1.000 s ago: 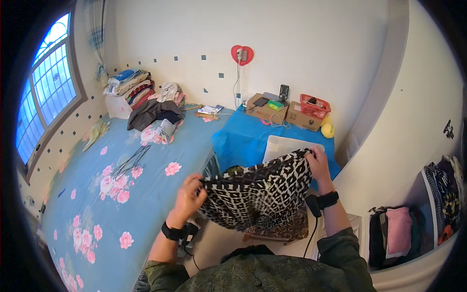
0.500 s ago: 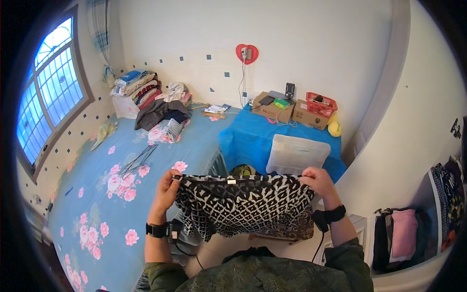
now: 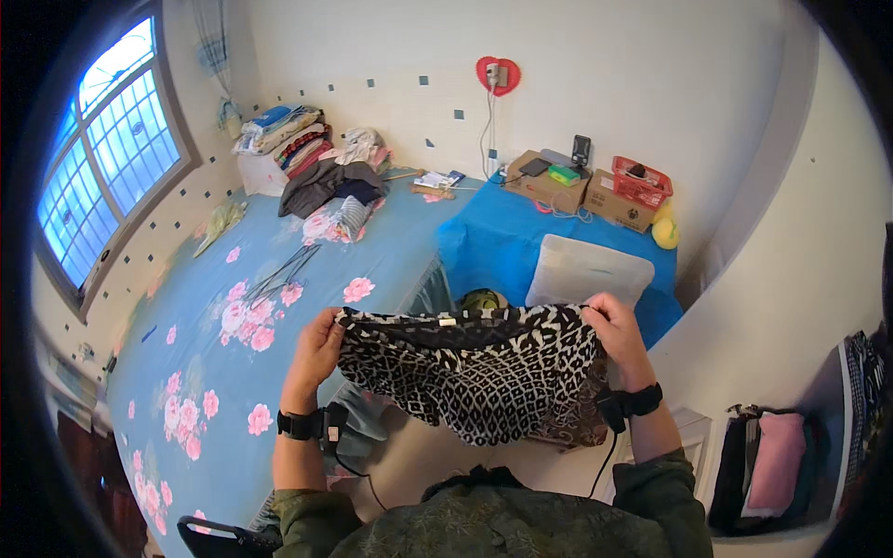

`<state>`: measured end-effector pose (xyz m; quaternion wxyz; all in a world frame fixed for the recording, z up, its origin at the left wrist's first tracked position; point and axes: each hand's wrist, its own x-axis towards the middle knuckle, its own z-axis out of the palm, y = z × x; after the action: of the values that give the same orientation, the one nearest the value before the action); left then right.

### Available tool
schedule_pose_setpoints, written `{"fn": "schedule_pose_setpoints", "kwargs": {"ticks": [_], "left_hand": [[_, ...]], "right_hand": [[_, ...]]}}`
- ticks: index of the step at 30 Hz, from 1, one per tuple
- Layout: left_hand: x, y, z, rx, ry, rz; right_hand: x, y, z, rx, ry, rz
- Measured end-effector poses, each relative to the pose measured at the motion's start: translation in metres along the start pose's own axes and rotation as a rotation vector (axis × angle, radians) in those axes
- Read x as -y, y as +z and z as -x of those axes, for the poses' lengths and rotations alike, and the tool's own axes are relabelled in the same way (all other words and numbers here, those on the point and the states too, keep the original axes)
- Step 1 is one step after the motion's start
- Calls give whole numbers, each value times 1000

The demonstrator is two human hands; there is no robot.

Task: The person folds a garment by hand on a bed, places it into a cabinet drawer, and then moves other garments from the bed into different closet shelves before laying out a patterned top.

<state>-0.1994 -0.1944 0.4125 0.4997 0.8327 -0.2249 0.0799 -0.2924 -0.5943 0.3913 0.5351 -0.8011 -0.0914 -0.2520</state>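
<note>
A black-and-white patterned top (image 3: 484, 381) hangs stretched between my two hands, its wide upper edge with a pale label toward the far side. My left hand (image 3: 319, 349) pinches its left upper corner beside the bed. At the right upper corner, my right hand (image 3: 616, 327) grips the cloth between thumb and fingers. The lower part of the top droops in a rounded curve in front of my body. Behind it, a brown patterned seat (image 3: 579, 418) is mostly covered.
Left lies a bed (image 3: 307, 372) with a blue flowered sheet, bearing thin dark hangers (image 3: 284, 276), loose clothes (image 3: 326, 186) and a folded pile (image 3: 284, 139). Ahead, a blue-covered table (image 3: 484, 223) carries cardboard boxes (image 3: 619, 205), a red basket (image 3: 642, 181) and a translucent plastic lid (image 3: 591, 272). Clothes (image 3: 775, 460) hang in a cabinet at right.
The top's lower edge has swung and now bulges lower in the middle. Both hands keep their hold at the corners. My view has shifted a little left and downward.
</note>
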Motion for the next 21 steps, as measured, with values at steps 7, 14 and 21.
{"fn": "schedule_pose_setpoints", "kwargs": {"ticks": [7, 14, 21], "left_hand": [[-46, -29, 56, 81, 271, 295], [18, -47, 27, 201, -225, 110], [69, -110, 30, 122, -352, 153]], "right_hand": [[15, 9, 9, -123, 99, -774], [-30, 64, -25, 16, 196, -337], [-12, 141, -66, 63, 167, -220]]}}
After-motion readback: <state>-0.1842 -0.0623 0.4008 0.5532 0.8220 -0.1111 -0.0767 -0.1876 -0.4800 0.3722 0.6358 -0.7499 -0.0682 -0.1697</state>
